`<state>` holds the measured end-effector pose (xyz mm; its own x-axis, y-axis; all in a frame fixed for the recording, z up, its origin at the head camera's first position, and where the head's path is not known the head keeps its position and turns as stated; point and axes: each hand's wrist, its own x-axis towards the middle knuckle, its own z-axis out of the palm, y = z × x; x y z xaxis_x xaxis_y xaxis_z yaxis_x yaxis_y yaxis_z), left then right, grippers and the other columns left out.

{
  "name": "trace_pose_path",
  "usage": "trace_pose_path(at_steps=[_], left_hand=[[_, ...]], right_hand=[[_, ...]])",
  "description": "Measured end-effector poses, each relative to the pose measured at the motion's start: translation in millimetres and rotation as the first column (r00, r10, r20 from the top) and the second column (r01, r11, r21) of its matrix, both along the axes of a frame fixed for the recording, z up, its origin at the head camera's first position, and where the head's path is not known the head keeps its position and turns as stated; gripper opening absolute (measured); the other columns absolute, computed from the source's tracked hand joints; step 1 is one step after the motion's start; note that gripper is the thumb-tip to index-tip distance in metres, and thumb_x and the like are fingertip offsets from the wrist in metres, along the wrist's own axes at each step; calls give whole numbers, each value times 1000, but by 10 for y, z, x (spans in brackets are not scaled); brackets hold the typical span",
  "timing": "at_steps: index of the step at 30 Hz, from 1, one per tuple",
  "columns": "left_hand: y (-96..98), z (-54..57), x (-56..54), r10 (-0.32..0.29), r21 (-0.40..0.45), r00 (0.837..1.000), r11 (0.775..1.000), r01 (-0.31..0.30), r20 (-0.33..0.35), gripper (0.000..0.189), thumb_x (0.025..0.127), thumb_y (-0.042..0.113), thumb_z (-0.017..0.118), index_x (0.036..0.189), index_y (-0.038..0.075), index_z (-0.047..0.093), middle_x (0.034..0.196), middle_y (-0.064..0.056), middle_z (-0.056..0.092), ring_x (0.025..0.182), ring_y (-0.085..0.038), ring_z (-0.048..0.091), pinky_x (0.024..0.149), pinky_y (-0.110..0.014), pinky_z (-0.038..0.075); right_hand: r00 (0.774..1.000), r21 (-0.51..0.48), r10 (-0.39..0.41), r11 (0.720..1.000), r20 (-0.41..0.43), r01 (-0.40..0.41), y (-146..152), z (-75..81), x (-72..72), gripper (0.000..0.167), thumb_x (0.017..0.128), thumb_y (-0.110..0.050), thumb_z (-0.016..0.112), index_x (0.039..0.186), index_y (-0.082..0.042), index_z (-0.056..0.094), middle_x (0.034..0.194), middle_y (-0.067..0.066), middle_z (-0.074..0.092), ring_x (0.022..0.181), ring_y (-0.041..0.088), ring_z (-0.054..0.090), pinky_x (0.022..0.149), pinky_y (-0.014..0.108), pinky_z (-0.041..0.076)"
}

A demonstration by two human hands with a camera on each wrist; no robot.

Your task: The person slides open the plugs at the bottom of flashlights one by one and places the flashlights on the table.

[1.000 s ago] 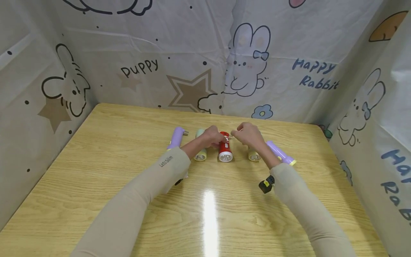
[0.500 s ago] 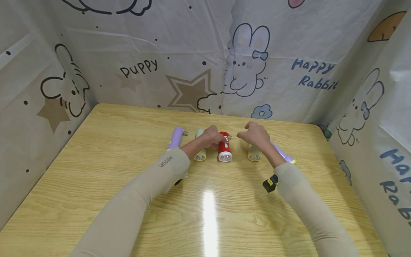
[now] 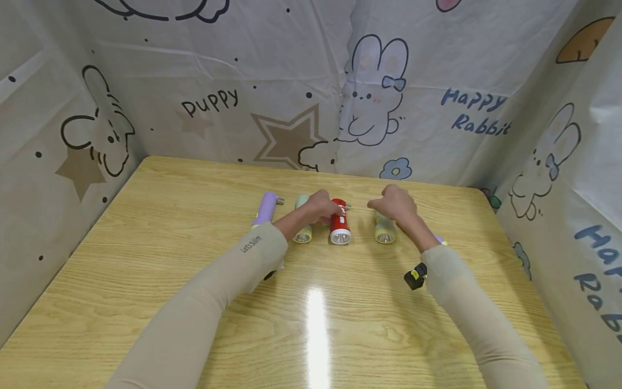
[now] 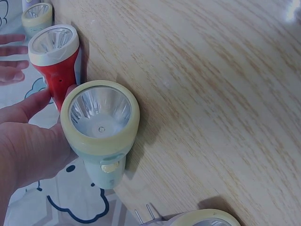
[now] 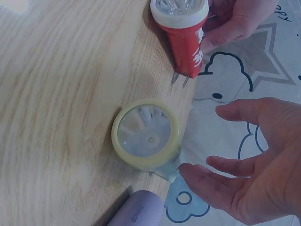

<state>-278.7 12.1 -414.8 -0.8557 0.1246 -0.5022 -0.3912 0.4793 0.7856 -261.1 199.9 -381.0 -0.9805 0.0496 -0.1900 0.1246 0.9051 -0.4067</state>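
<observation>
Head view: set high over the near side, facing forward and down, wide, covering tabletop [image 3: 146, 259] and far cloth [image 3: 218, 70]. Left wrist view: close by the left hand [image 4: 30, 150], facing farward and down. Right wrist view: likewise, right hand [image 5: 263, 174]. Shared by both wrists: red flashlight [image 4: 61, 80].

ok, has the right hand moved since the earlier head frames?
Yes: to the right, away from the red flashlight, which lies where it did; the right hand is now clear of its prongs.
</observation>
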Motion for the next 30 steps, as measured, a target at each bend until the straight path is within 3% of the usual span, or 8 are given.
trace_pose_path(at_steps=[10, 20, 24, 30], left_hand=[[-10, -8, -11, 7, -4, 1000, 1000, -7, 2, 53, 93, 4, 69, 138, -6, 42, 132, -22, 53, 108, -31, 62, 85, -34, 59], [-6, -3, -11, 10, -19, 1000, 1000, -10, 3, 51, 93, 5, 70, 136, -5, 44, 130, -22, 54, 106, -31, 63, 85, -35, 59], [-2, -7, -14, 9, -25, 1000, 1000, -8, 5, 51, 93, 5, 70, 135, -5, 44, 130, -22, 54, 106, -31, 63, 85, -34, 59], [0, 6, -11, 7, -31, 1000, 1000, -6, 11, 50, 93, 6, 70, 135, -5, 45, 130, -21, 54, 106, -31, 63, 85, -34, 59]], right_hand=[[999, 27, -22, 999, -29, 23, 77, -53, -10, 40, 83, -31, 73, 70, -10, 41, 65, 2, 39, 59, 17, 40, 51, 28, 33], [999, 0, -27, 1000, 46, 27, 137, -83, 19, 39, 87, -29, 72, 98, 4, 54, 90, 16, 55, 73, 25, 54, 58, 31, 51], [997, -35, -31, 999, 74, 34, 135, -89, 24, 39, 88, -25, 72, 101, 5, 52, 91, 17, 54, 72, 26, 56, 62, 35, 59], [996, -52, -25, 998, 89, 30, 134, -96, 20, 41, 87, -23, 71, 105, 8, 52, 92, 20, 55, 73, 28, 59, 64, 38, 61]])
